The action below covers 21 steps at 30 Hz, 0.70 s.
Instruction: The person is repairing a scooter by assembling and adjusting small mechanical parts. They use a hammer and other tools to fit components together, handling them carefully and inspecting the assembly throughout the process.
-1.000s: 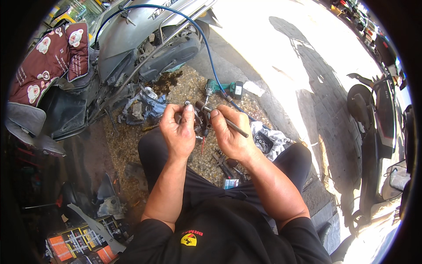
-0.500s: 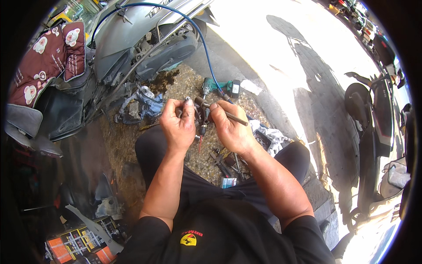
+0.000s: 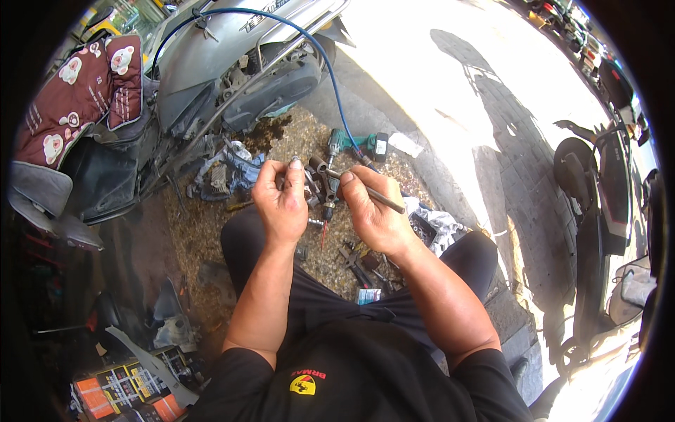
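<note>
My left hand [image 3: 280, 211] pinches a small shiny metal part [image 3: 294, 163] between thumb and fingertips. Beside it my right hand [image 3: 377, 214] grips a slim metal rod [image 3: 385, 201] lying diagonally under my thumb; a short dark cylinder [image 3: 319, 164] sits at its upper end. Between and beyond both hands is a dark metal piece [image 3: 328, 209] with a thin red piece pointing down; whether either hand holds it, I cannot tell. Below it on the stony ground lie pliers-like tools [image 3: 358, 266] and a small light-blue packet [image 3: 369, 295].
A silver scooter [image 3: 184, 77] with a patterned maroon cover [image 3: 77, 105] stands left. A green cordless tool [image 3: 337, 144], blue hose [image 3: 330, 74], rags [image 3: 214, 183] and a black tray [image 3: 422, 228] surround me. A parked vehicle [image 3: 605, 190] is right; orange-and-black boxes [image 3: 98, 390] sit lower left.
My left hand has drawn slightly left from the rod, widening the gap between fingertips and tool. My right hand has shifted a little right, still gripping the rod.
</note>
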Available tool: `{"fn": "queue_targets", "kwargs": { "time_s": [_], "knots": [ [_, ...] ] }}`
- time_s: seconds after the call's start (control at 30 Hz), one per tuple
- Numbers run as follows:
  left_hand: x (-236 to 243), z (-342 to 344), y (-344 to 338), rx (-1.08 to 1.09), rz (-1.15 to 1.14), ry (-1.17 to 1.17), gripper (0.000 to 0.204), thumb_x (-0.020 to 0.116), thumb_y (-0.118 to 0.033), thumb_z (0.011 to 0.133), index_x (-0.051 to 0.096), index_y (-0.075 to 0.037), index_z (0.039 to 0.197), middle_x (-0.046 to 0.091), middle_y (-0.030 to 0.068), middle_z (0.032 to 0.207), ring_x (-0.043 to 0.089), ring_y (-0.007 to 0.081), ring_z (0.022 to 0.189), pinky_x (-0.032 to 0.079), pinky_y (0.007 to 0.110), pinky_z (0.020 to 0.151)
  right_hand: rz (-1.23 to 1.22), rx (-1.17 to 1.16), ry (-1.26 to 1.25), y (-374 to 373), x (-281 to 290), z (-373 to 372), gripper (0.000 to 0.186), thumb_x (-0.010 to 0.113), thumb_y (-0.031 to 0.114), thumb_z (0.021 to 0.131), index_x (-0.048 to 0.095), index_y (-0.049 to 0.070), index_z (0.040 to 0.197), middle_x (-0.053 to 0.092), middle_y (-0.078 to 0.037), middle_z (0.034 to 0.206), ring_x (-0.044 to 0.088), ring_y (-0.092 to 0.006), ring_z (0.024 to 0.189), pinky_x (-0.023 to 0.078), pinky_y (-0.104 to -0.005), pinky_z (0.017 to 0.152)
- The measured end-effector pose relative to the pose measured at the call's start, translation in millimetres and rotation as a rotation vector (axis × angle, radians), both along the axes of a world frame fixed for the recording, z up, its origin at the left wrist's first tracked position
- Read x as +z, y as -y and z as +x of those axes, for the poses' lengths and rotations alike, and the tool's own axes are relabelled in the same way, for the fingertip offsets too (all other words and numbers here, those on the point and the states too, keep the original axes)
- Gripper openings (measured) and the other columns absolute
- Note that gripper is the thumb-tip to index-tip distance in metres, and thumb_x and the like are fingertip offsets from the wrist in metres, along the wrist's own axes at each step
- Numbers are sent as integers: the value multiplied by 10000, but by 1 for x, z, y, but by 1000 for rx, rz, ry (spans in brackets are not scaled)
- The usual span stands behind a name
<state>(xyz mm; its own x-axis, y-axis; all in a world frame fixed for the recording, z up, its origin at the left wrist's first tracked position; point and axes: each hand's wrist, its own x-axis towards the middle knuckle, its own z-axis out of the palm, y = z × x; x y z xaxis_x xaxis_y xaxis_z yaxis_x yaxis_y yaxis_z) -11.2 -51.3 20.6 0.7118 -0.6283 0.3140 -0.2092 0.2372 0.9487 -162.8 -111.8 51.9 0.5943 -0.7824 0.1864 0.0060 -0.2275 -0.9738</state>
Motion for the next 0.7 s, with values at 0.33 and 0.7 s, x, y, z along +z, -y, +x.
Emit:
{"fn": "queue_targets", "kwargs": {
  "time_s": [0.33,0.7],
  "knots": [
    [2,-12,2,-52,9,56,169,645,-93,948,563,-13,824,541,-40,685,445,17,601,350,207,517,-285,-102,-81,0,-4,9,240,587,141,939,534,-3,754,572,-260,607,606,-469,610,460,-496,521],
    [-3,-16,-1,-97,62,56,160,652,-86,938,572,-9,823,548,-45,696,450,17,615,363,207,526,-439,-64,-189,6,-22,3,230,591,184,920,533,22,767,587,-240,607,609,-460,606,480,-524,546]
  ]
}}
